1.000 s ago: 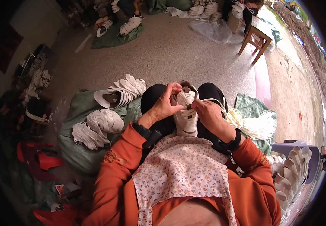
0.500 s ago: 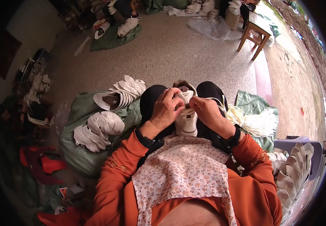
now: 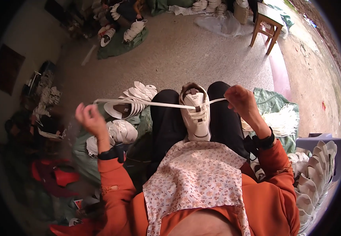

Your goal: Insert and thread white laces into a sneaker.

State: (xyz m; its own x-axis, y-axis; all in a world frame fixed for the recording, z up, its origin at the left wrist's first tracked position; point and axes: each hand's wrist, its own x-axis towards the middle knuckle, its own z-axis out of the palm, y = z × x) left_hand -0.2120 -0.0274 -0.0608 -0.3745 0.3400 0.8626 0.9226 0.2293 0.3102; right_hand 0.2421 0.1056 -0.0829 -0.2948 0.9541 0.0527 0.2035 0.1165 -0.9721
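A cream shoe (image 3: 197,124) with a brown lining rests upright between my knees, its toe toward me. A flat white shoelace (image 3: 158,104) is threaded through its upper eyelets. One long end runs nearly straight out to the left, up to my left hand (image 3: 91,121), whose blurred fingers are curled at the lace's end. The shorter stretch leads right to my right hand (image 3: 244,103), where the fingers are closed around it. Both hands are raised well apart, on either side of the shoe.
To the left, stacked white shoe uppers (image 3: 139,96) lie on a green sack (image 3: 139,151). A bundle of white laces (image 3: 282,121) sits on green cloth at right. More uppers (image 3: 316,181) stand by a grey plastic stool (image 3: 328,143). A wooden stool (image 3: 267,27) and a seated person are farther off.
Both hands have moved from the shoe's lacing out to the sides, the left one farther. The shoelace now stretches between them across the shoe, which stays between my knees.
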